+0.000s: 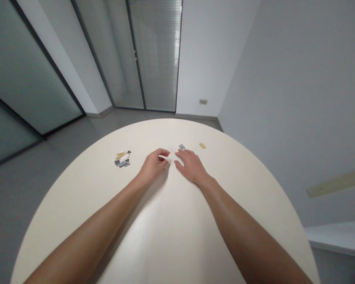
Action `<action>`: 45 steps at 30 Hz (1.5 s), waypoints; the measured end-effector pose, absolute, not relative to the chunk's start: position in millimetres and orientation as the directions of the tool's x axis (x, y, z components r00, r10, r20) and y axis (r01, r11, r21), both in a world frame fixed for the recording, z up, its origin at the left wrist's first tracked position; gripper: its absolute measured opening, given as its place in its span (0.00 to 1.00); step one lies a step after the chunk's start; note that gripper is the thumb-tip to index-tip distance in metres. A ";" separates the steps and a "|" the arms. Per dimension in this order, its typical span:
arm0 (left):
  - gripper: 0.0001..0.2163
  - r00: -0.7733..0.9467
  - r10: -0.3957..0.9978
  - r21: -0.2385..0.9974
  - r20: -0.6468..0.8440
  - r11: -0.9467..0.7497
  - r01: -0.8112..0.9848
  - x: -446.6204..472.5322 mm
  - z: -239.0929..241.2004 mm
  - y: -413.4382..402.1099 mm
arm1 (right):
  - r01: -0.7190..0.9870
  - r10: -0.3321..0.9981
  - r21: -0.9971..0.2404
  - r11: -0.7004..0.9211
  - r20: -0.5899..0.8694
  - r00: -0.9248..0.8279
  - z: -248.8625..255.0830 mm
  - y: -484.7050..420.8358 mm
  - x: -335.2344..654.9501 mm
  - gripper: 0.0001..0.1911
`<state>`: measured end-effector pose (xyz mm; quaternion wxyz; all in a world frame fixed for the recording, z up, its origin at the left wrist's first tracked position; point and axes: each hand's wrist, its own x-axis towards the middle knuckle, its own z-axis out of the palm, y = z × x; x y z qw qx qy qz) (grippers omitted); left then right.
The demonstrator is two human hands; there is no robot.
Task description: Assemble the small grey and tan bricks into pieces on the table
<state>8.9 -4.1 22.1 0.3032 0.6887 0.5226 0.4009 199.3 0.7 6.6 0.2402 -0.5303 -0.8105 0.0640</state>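
My left hand (154,165) is over the middle of the table, its fingers curled. A small pale piece (167,165) shows at its lower fingertips, too small and blurred to name. Just to the right, my right hand (192,165) lies low over the table with its fingers apart and nothing seen in them. Beyond its fingertips are small grey-blue pieces (182,146), like toy bricks. A flat yellow piece (202,145) lies farther right. On the left sits a loose pile of small bricks (123,158) in yellow, white, grey and black.
Both forearms rest across the round white table (171,236). Its curved far edge faces a glass partition (156,59) and a white wall (213,51). Another wall (298,110) rises close on the right, with a strip of tape (334,184) on it.
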 end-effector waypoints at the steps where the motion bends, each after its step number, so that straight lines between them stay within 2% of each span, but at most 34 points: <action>1: 0.13 0.118 0.974 0.877 0.193 -0.225 0.424 12.0 22.1 -5.3 | 0.821 0.886 -0.368 0.438 0.334 -0.323 7.2 0.6 199.1 0.20; 3: 0.09 0.068 0.975 0.906 0.211 -0.221 0.362 17.6 21.3 -8.6 | 0.790 0.869 -0.394 0.469 0.365 -0.333 8.9 0.1 198.1 0.17; 5: 0.06 0.027 0.956 0.898 0.292 -0.284 0.336 21.6 19.6 -11.4 | 0.741 0.846 -0.430 0.516 0.393 -0.361 11.1 -0.6 196.8 0.14; 10: 0.04 0.009 0.948 0.919 0.319 -0.312 0.240 22.1 15.8 -8.8 | 0.635 0.805 -0.496 0.592 0.408 -0.431 13.9 -2.1 193.9 0.12; 17: 0.04 0.017 0.940 0.918 0.340 -0.335 0.213 20.5 12.2 -3.2 | 0.622 0.814 -0.524 0.581 0.396 -0.426 13.9 -2.7 193.4 0.09; 24: 0.07 0.035 0.958 0.924 0.285 -0.284 0.256 21.7 11.8 -4.3 | 0.676 0.868 -0.545 0.496 0.345 -0.358 16.2 -2.9 193.6 0.09; 28: 0.07 0.037 0.951 0.905 0.307 -0.304 0.298 21.3 9.8 -2.9 | 0.667 0.894 -0.597 0.446 0.329 -0.304 17.4 -3.6 193.4 0.09; 33: 0.07 0.053 0.941 0.878 0.334 -0.330 0.347 20.8 7.5 -3.7 | 0.641 0.899 -0.631 0.437 0.327 -0.291 17.7 -3.8 192.8 0.09; 45: 0.06 0.083 0.940 0.847 0.331 -0.335 0.413 21.4 11.5 -7.2 | 0.654 0.894 -0.610 0.447 0.339 -0.294 18.1 -3.8 192.3 0.09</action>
